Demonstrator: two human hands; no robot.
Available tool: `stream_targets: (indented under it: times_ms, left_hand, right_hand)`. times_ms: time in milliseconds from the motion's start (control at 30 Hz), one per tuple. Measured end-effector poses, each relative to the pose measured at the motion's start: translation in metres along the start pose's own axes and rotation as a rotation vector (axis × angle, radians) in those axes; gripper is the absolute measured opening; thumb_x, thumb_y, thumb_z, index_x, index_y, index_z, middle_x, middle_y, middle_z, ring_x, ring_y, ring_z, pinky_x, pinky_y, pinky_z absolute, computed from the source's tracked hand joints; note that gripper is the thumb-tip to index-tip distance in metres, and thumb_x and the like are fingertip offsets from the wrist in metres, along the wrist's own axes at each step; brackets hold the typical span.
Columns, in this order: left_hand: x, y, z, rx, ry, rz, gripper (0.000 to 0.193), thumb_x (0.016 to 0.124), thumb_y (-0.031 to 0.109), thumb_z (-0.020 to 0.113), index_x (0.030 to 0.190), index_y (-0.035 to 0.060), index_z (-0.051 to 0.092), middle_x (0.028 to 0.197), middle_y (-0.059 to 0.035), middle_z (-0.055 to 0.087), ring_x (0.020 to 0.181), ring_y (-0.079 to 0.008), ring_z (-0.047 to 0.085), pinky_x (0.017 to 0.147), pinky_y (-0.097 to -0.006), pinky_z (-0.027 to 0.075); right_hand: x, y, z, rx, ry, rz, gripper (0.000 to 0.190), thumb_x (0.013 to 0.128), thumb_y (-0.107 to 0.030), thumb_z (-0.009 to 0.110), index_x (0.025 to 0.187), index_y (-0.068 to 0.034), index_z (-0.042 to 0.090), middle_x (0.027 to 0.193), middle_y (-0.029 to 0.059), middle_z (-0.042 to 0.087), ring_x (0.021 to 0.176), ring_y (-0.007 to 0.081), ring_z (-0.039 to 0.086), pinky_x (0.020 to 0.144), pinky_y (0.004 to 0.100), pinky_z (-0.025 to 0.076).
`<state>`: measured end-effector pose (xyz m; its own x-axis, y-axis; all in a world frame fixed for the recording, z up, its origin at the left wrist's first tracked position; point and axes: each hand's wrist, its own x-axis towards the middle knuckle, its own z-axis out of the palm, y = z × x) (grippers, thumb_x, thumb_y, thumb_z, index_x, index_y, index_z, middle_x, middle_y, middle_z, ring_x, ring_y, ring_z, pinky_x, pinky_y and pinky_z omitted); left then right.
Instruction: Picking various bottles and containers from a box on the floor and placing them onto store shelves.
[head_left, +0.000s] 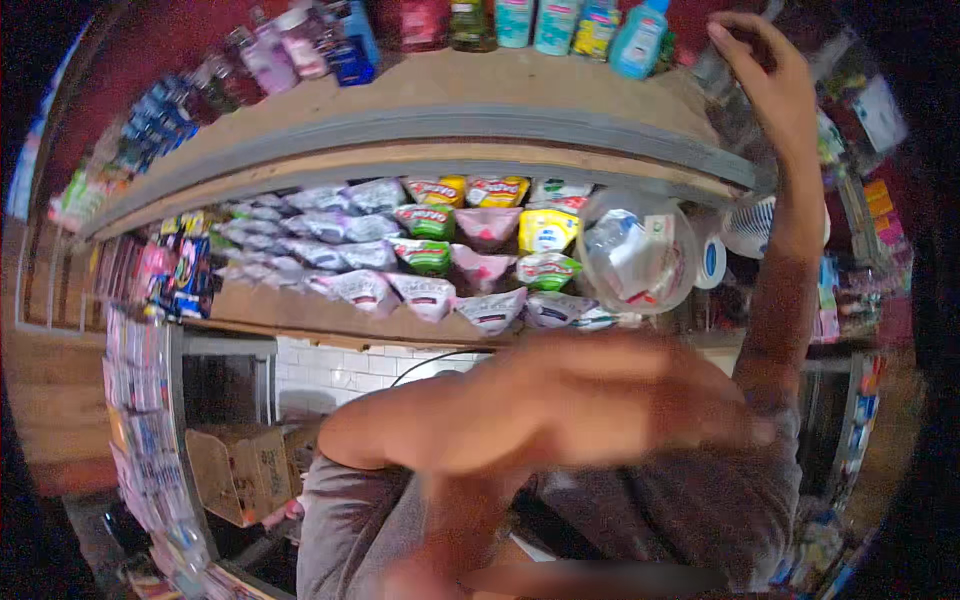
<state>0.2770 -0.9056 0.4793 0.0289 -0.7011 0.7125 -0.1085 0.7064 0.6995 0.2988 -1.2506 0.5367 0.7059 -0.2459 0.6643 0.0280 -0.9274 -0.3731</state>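
My right hand (757, 60) is raised at the upper right with curved fingers and a gap beside the thumb; no held object shows. It is near the end of the upper shelf (487, 86), to the right of a blue bottle (639, 41). My left arm crosses in front of my body. The left hand (637, 397) is strongly blurred and close to the camera, so its fingers and anything in them cannot be made out. Beyond it, sachets (491, 309) stand in rows on a lower shelf, beside a clear plastic tub (637, 251) with packets inside.
Bottles (514, 22) line the upper shelf, whose grey edge (450, 124) bows across the view. A blue-lidded container (711, 262) is right of the tub. Stacked small packs (139, 390) fill the left side, near an open cardboard box (244, 472) lower down.
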Motion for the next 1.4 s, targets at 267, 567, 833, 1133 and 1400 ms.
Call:
stream_targets:
  times_ms: [267, 567, 833, 1133, 1400]
  left_hand:
    - [-0.145, 0.012, 0.001, 0.229, 1.159, -0.317, 0.017, 0.098, 0.011, 0.06, 0.11, -0.0001, 0.058, 0.1, -0.0089, 0.063, 0.087, -0.0161, 0.063, 0.074, -0.0305, 0.051]
    - [-0.368, 0.081, 0.047, 0.444, 1.839, -0.359, 0.014, 0.099, 0.017, 0.061, 0.098, 0.0023, 0.061, 0.091, -0.0062, 0.067, 0.085, -0.014, 0.064, 0.074, -0.0282, 0.05]
    - [-0.584, 0.214, 0.108, 0.673, 2.443, -0.25, 0.03, 0.104, 0.029, 0.052, 0.09, 0.0039, 0.062, 0.085, -0.0045, 0.065, 0.082, -0.0143, 0.063, 0.074, -0.0293, 0.05]
    - [-0.832, 0.342, 0.142, 0.938, 2.847, -0.125, 0.016, 0.101, 0.016, 0.057, 0.095, 0.0021, 0.062, 0.089, -0.0029, 0.066, 0.08, -0.0097, 0.057, 0.074, -0.0247, 0.046]
    - [-0.946, 0.382, 0.157, 0.804, 2.927, -0.208, 0.023, 0.102, 0.01, 0.05, 0.116, 0.0, 0.065, 0.109, -0.0074, 0.066, 0.101, -0.0145, 0.06, 0.093, -0.029, 0.047]
  right_hand:
    - [-0.109, -0.186, 0.102, 0.63, -0.455, -0.386, 0.015, 0.087, -0.011, 0.071, 0.1, -0.003, 0.07, 0.093, 0.007, 0.069, 0.08, 0.0142, 0.064, 0.071, 0.0289, 0.051]
    - [-0.252, -0.364, 0.292, 1.003, -1.215, -0.316, 0.017, 0.088, -0.009, 0.072, 0.103, -0.001, 0.07, 0.092, 0.0081, 0.069, 0.084, 0.0145, 0.066, 0.075, 0.0277, 0.052]
    - [-0.378, -0.582, 0.402, 1.056, -1.606, -0.345, 0.018, 0.091, -0.014, 0.07, 0.104, -0.001, 0.07, 0.095, 0.0053, 0.071, 0.086, 0.0115, 0.065, 0.075, 0.0267, 0.052]
    - [-0.51, -0.828, 0.518, 0.99, -1.609, -0.593, 0.022, 0.092, -0.022, 0.068, 0.101, -0.002, 0.069, 0.091, 0.013, 0.07, 0.085, 0.0213, 0.066, 0.076, 0.0317, 0.051]
    - [-0.641, -0.991, 0.658, 0.693, -1.563, -0.721, 0.03, 0.085, -0.035, 0.073, 0.093, -0.006, 0.07, 0.09, 0.0189, 0.07, 0.083, 0.0316, 0.068, 0.072, 0.0405, 0.052]
